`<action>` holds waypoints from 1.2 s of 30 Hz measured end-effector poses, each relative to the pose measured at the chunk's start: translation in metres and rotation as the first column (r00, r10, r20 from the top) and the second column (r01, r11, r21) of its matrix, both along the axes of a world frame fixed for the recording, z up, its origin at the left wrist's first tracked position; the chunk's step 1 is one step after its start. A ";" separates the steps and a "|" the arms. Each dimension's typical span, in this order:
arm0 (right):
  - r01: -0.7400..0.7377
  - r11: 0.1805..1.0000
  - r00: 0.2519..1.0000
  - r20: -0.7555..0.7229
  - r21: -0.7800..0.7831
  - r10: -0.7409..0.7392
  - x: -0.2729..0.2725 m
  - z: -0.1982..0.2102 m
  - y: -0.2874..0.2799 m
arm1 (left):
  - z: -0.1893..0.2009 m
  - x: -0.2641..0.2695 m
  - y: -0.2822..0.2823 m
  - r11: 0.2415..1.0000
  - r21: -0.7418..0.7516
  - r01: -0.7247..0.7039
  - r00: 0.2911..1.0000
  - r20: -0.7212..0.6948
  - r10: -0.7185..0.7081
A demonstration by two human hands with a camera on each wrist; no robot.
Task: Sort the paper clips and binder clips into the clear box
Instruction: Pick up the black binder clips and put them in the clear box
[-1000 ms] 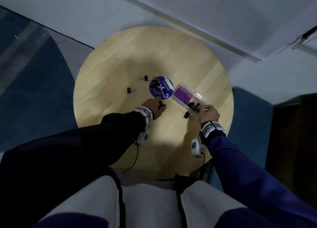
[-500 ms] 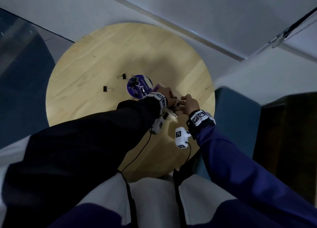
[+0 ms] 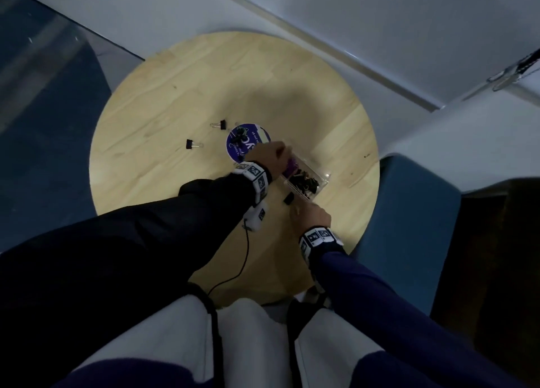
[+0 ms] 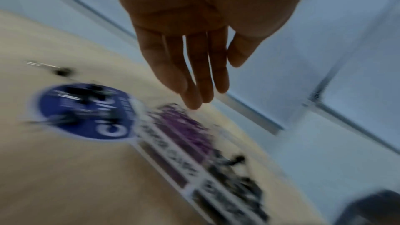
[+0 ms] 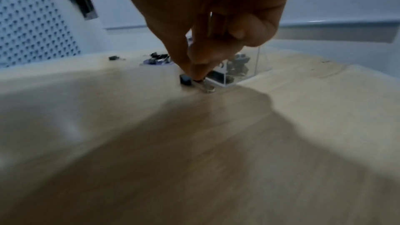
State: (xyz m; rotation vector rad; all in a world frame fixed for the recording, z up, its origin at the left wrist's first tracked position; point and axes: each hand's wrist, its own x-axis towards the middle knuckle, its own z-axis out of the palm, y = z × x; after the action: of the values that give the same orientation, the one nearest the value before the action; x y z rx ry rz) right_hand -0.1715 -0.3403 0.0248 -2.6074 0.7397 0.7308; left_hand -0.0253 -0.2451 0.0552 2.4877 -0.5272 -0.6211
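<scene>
dim bluish room light, round light-wood tabletop [image 3: 181,101], pale grey wall [image 3: 380,13] with a trim strip running across it, dark blue carpet floor [image 3: 43,124], blue upholstered seat [image 3: 409,227] just beside the tabletop's right edge, white perforated panel [image 5: 32,32] off to the left

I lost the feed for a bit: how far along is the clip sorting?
Done: the clear box holds purple paper clips at one end and a pile of black binder clips at the other. In hand: the right hand pinches a binder clip lying beside the box; the left hand is open above it. Left: two binder clips on the table and several on the blue disc.
</scene>
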 end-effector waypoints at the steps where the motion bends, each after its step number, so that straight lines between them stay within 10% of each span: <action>1: -0.008 1.000 1.000 -0.021 0.016 0.009 0.002 -0.004 0.002 | -0.005 0.006 0.015 0.998 0.033 -0.050 0.999 0.014 0.050; 8: 0.032 0.999 0.998 -0.045 -0.017 -0.032 0.006 -0.019 0.019 | -0.049 0.031 0.113 0.912 0.363 -0.192 0.979 0.000 0.206; 15: 0.170 0.984 0.982 0.079 0.045 -0.174 0.003 -0.011 0.020 | -0.064 0.040 0.100 0.953 0.295 -0.071 0.996 -0.028 0.083; 23: 0.405 0.881 0.733 0.491 0.243 -0.472 0.016 0.007 -0.014 | -0.081 0.037 0.070 0.939 0.333 0.089 0.996 -0.026 -0.086; 36: 0.324 0.946 0.895 0.329 -0.016 -0.301 0.044 0.009 -0.018 | -0.066 0.038 0.104 0.973 0.066 -0.223 0.973 -0.055 0.226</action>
State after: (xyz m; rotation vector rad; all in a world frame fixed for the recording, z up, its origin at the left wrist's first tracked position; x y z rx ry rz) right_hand -0.1280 -0.3580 0.0334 -2.4899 1.0595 0.1786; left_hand 0.0129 -0.1407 -0.0110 2.5269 -0.2016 -0.6289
